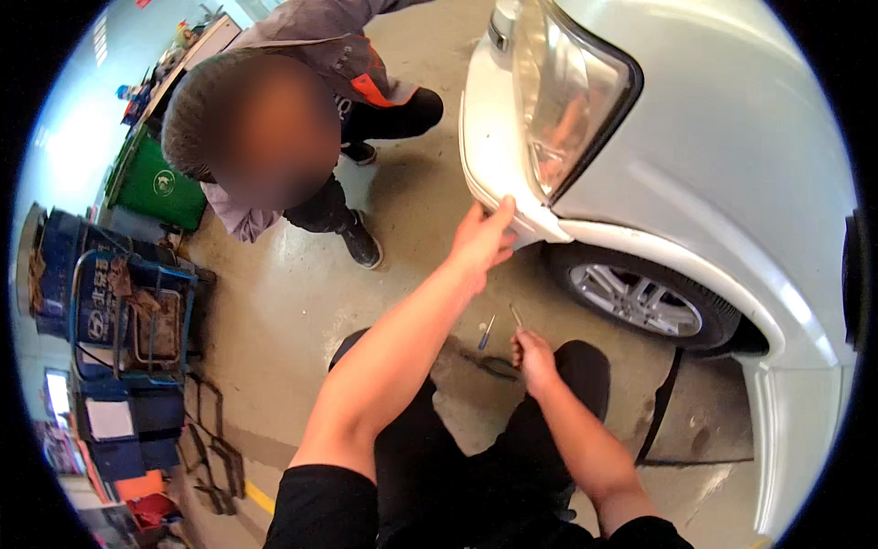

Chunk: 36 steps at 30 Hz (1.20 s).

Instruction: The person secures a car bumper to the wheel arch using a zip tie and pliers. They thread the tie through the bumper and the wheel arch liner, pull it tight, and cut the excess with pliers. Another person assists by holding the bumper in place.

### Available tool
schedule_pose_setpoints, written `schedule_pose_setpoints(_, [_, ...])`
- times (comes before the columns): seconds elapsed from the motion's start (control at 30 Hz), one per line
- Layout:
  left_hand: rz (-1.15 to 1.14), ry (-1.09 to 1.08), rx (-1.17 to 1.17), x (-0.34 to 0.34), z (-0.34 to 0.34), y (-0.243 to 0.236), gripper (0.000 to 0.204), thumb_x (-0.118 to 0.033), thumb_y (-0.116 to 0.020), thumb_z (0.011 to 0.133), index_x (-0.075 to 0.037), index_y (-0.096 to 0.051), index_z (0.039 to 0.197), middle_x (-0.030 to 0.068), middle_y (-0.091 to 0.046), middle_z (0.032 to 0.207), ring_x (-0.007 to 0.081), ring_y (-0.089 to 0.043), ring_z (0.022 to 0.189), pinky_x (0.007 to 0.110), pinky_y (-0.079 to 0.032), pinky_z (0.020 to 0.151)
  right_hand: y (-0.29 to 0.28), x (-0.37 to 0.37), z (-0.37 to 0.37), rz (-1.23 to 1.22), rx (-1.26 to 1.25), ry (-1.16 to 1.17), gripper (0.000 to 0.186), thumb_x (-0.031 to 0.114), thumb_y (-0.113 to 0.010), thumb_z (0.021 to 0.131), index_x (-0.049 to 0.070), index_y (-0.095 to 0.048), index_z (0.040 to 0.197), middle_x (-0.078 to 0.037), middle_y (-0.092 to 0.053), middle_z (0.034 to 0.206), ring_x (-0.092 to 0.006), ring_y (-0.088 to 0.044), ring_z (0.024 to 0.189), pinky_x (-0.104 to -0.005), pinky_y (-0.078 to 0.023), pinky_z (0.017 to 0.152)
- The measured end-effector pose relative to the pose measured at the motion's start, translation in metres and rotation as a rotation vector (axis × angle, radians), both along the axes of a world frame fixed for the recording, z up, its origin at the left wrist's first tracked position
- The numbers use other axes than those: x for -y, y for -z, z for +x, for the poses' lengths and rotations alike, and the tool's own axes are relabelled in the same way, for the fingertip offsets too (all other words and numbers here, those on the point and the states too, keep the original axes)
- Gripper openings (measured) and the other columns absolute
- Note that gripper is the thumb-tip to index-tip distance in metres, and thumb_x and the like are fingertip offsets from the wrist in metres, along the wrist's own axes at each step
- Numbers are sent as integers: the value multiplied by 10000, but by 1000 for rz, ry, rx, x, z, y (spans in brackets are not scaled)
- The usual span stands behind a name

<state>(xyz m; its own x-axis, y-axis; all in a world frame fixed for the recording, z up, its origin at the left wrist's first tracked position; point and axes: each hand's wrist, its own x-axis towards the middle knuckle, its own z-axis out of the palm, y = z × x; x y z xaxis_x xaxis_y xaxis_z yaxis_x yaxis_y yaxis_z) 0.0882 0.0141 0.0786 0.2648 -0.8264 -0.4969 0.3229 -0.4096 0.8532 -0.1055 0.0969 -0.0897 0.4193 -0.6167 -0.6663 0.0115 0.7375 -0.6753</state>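
Bumper [492,151] touched by left hand [481,245], grip unclear; slim tool [517,317] clasped in right hand [536,360], pointed toward bumper.

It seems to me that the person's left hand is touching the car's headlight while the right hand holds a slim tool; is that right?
Not quite: the left hand is touching the lower edge of the white bumper, not the headlight, as the head view shows. The right hand does hold a slim tool.
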Motion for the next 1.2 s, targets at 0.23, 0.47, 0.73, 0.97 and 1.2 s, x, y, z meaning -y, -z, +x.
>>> schedule_pose_setpoints(0.23, [-9, 62, -22, -140, -21, -23, 870, -407, -653, 1012, 16, -187, 1612, 218, -384, 1596, 278, -565, 1304, 405, -444, 1113, -21, -35, 104, 247, 303, 85, 213, 305, -526, 1055, 119, -582, 969, 0, -547, 848, -136, -509, 752, -312, -428, 674])
schedule_pose_setpoints(0.47, [-54, 115, 343, -228, 15, -21, 725, -292, -694, 991, -2, -346, 1557, 183, -533, 1480, 238, -606, 1228, 374, -503, 1016, 95, -65, 108, -343, 30, -551, 450, 434, -558, 1015, 29, -671, 1178, -141, -717, 1057, -280, -678, 1036, -427, -520, 907])
schedule_pose_setpoints(0.73, [209, 179, 830, -330, 80, 73, 611, -309, -702, 956, -34, -495, 1462, 197, -594, 1384, 339, -651, 1178, 456, -541, 963, 128, 2, 84, -641, -1039, -755, 598, 449, -682, 927, -10, -607, 1301, -210, -678, 1223, -336, -655, 1164, -432, -517, 985])
schedule_pose_setpoints(0.97, [142, 668, 860, -331, 96, 58, 484, -389, -709, 917, -82, -645, 1286, 140, -645, 1297, 330, -649, 1144, 477, -514, 955, 129, -60, 63, -466, -1330, -839, 837, 421, -696, 905, 25, -348, 1555, -200, -360, 1607, -365, -420, 1442, -425, -368, 1196])
schedule_pose_setpoints(1.2, [14, 1167, 1096, -318, 99, 122, 405, -403, -695, 923, -83, -684, 1172, 135, -661, 1233, 329, -644, 1151, 470, -503, 968, 172, -106, 24, -721, -1265, -711, 788, 391, -686, 910, 12, -390, 1534, -198, -346, 1617, -373, -370, 1469, -430, -329, 1216])
